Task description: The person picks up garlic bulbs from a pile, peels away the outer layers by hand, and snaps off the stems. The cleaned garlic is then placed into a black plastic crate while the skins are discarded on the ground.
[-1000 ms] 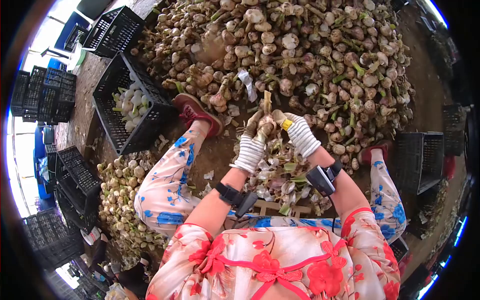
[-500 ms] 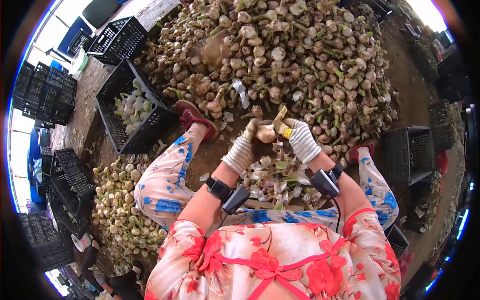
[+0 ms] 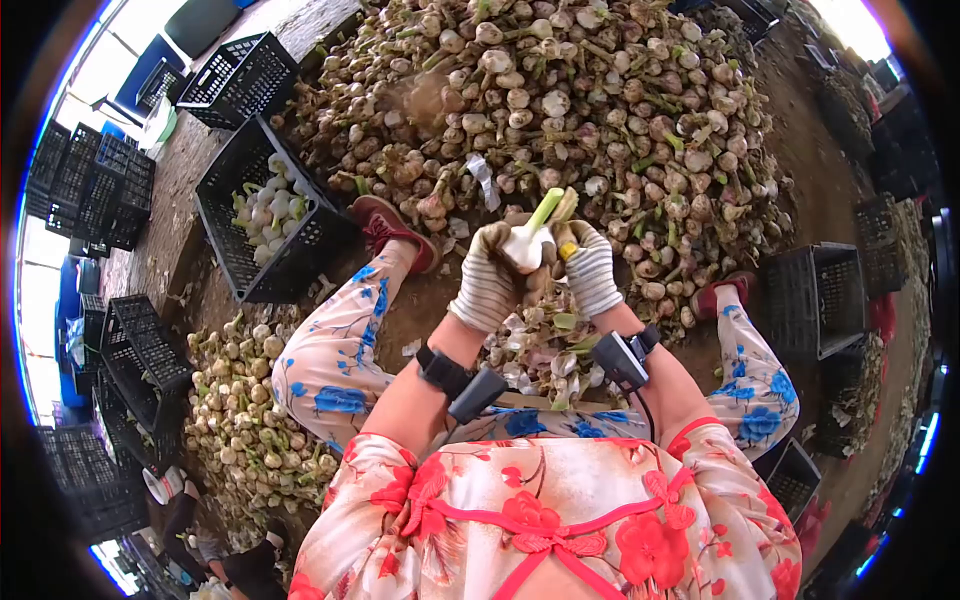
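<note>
A garlic bulb (image 3: 522, 252) with a white, peeled face and a green stem is gripped by my left hand (image 3: 490, 280), in a striped glove. Close beside it, my gloved right hand (image 3: 588, 268) is closed around something with a yellow part, mostly hidden by the fingers; outer skin and stalk stand up at its fingertips. Loose peelings (image 3: 560, 350) lie below both hands. Beyond them rises a large heap of unpeeled garlic (image 3: 600, 120).
A black crate (image 3: 290, 270) holding white garlic stands at the left. Smaller bulbs (image 3: 235, 410) are piled beside my left leg. Another black crate (image 3: 820, 300) is at the right. Stacked crates (image 3: 100, 185) and a person's arm (image 3: 215, 565) show at far left and lower left.
The bulb has gone from brown and covered to showing white flesh and a green stem. Both hands have turned slightly upright, and the right hand has moved a little left.
</note>
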### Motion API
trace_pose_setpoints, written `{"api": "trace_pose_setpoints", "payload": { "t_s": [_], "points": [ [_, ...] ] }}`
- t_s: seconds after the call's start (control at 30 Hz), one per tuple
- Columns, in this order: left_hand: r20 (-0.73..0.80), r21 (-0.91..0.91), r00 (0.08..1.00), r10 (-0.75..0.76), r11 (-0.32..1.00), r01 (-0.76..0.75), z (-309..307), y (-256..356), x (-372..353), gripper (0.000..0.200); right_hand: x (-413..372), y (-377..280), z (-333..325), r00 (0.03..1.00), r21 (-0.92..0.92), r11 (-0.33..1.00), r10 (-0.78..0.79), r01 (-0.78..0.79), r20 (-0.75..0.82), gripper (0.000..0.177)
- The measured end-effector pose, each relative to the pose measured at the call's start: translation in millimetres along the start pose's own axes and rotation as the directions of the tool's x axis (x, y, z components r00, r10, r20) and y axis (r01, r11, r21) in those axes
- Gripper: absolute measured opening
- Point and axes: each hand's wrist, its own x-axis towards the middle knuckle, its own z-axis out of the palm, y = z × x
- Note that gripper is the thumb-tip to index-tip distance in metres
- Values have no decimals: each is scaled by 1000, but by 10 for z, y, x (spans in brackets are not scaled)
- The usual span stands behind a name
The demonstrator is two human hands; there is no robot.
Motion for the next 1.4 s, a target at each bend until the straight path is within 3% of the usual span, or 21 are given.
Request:
{"api": "trace_pose_setpoints", "payload": {
  "t_s": [0.03, 0.1, 0.23, 0.43, 0.47, 0.5, 0.53, 0.57, 0.63, 0.67, 0.77, 0.9, 0.93, 1.0, 1.03, 1.13, 1.2, 1.27, 1.3, 1.37, 1.4],
  "points": [
    [124, -74, 990, -63, 995, 72, -94, -10, 76, 56, -5, -57, -3, 1000, 161, 987, -9, 7, 14, 20],
    [-95, -93, 988, -122, 989, 114, -28, 23, 94, 64, -45, -148, -8, 996, 407, 910, 52, -79, 78, 23],
    [-34, 46, 998, -51, 998, 52, -340, 71, 81, 58, -203, -320, -14, 982, 542, 825, 78, -161, 173, 24],
    [-159, 198, 964, 214, 963, -182, -448, 171, -8, 29, -174, -195, 68, 980, 344, 938, -30, -40, 195, 19],
    [-121, 266, 969, 216, 947, -178, -437, 196, -59, 30, -26, -53, -10, 990, -184, 979, -63, 86, 125, 18],
    [-74, 336, 973, 217, 924, -181, -406, 235, -74, 30, 133, 107, -127, 987, -665, 731, -138, 155, 79, 18],
    [-4, 374, 980, 198, 910, -182, -362, 265, -90, 32, 241, 338, -276, 966, -863, 432, -121, 260, 230, 23],
    [-27, 429, 983, 182, 890, -153, -268, 293, -120, 36, 216, 239, -296, 951, -738, 642, 45, 208, 307, 29],
    [-89, 518, 967, 238, 841, -159, -343, 224, -103, 44, 58, -115, -172, 946, -523, 823, -51, 221, 319, 31],
    [-69, 533, 977, 202, 835, -135, -373, 192, -101, 48, 48, -85, -83, 944, -60, 995, -56, 80, 326, 33],
    [-75, 569, 960, 271, 802, -182, -346, 65, -54, 45, 48, -282, 2, 944, -90, 996, 32, -3, 328, 36],
    [-126, 568, 978, 168, 820, -67, -395, 130, -78, 46, 130, -195, -60, 908, 212, 967, 40, -139, 417, 36],
    [-121, 587, 978, 172, 807, -70, -391, 134, -76, 45, 142, -114, -58, 908, 211, 967, 42, -142, 416, 36],
    [-91, 599, 967, 237, 789, -137, -388, 65, -30, 45, 112, -173, -21, 936, -67, 990, -94, 124, 339, 33],
    [-92, 598, 968, 235, 790, -135, -392, 62, -28, 45, 58, -223, -66, 915, -424, 835, -211, 352, 343, 30],
    [-31, 591, 996, 79, 805, -45, -410, 79, -30, 47, 15, -251, -99, 931, -392, 877, -144, 277, 336, 28],
    [-33, 596, 992, 122, 799, -78, -461, 52, -3, 45, 30, -185, -116, 943, 13, 999, 42, -49, 331, 25],
    [-52, 616, 971, 233, 773, -152, -477, 33, 53, 46, 23, -180, -112, 951, -10, 999, -38, 44, 307, 24],
    [-10, 766, 950, 313, 613, -194, -489, 57, 92, 43, -18, -175, -88, 952, -32, 992, -108, 122, 286, 23],
    [83, 694, 812, 577, 552, -463, -442, 47, 106, 36, -129, -320, -6, 933, -134, 969, -155, 208, 324, 20],
    [39, 744, 812, 582, 526, -412, -244, 100, 47, 25, -117, -298, 16, 930, -84, 976, -163, 200, 330, 19]
  ]
}}
